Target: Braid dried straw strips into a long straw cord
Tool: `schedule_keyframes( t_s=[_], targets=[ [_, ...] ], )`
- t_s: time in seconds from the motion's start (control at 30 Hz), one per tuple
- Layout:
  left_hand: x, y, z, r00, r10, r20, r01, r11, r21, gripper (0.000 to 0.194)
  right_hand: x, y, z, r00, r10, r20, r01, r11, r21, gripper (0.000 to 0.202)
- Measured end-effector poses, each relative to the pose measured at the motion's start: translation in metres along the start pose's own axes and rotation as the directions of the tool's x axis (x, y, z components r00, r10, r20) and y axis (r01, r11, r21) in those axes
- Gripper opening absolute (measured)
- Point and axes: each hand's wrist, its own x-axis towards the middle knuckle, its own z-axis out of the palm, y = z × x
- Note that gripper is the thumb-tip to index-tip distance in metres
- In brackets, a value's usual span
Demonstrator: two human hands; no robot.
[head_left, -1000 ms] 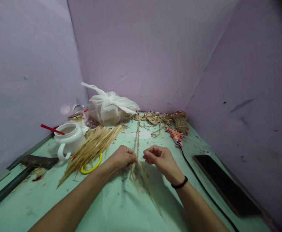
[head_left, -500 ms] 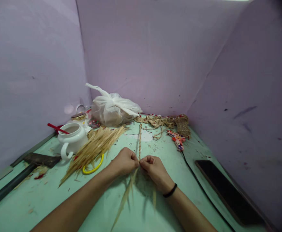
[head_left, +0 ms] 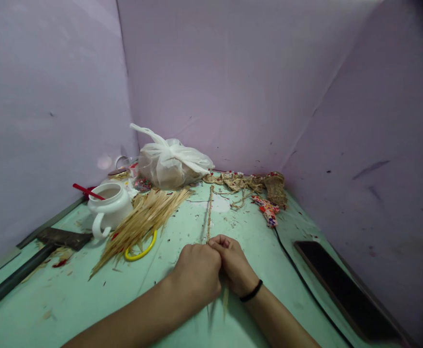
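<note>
A thin straw braid (head_left: 209,212) runs straight away from me over the green table. At its near end my right hand (head_left: 236,265), with a black band at the wrist, pinches it between thumb and fingertips. My left hand (head_left: 198,271) is closed in a fist against the right one, back of the hand up, around the loose straw strands. The strands inside the fist are hidden. Pale strand ends (head_left: 226,300) hang out below the hands.
Left lie a bundle of dry straw (head_left: 144,220), a yellow ring-shaped handle (head_left: 141,254), a white pot (head_left: 119,207) and a dark-handled hammer-like tool (head_left: 64,238). Behind are a tied plastic bag (head_left: 171,164) and braided pieces (head_left: 242,182). A patterned, corded object (head_left: 268,211) and phone (head_left: 345,290) lie right.
My left hand has turned over from a pinch to a fist and moved nearer, against the right hand. The right hand keeps its pinch. The long strand ends are now mostly covered.
</note>
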Motion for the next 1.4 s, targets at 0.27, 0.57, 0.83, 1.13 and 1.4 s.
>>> schedule_keyframes(
  t_s=[0.27,0.57,0.83,1.13,1.4],
  targets=[
    [0.032,-0.021,-0.024,0.935,-0.283,0.213,0.346,0.858,-0.379,0.016,0.0,0.002,-0.001,0.993,0.004,0.119,-0.002,1.0,-0.01,0.02],
    [0.036,-0.024,-0.011,0.927,-0.299,0.227,0.375,0.771,-0.514,0.007,0.002,-0.004,-0.005,0.98,-0.161,0.117,0.186,0.951,-0.248,0.011],
    [0.039,-0.026,-0.009,0.967,-0.236,0.096,0.254,0.86,-0.442,0.007,0.0,-0.015,-0.02,0.979,-0.157,0.134,0.206,0.738,-0.643,0.018],
    [0.039,-0.025,-0.007,0.952,-0.283,0.114,0.303,0.846,-0.439,0.014,-0.02,-0.017,0.003,0.996,0.057,0.072,-0.01,0.851,-0.526,0.011],
    [0.04,-0.033,-0.011,0.983,-0.144,0.113,0.178,0.887,-0.427,0.007,-0.021,-0.013,-0.005,0.96,-0.142,0.242,0.266,0.732,-0.628,0.015]
  ],
)
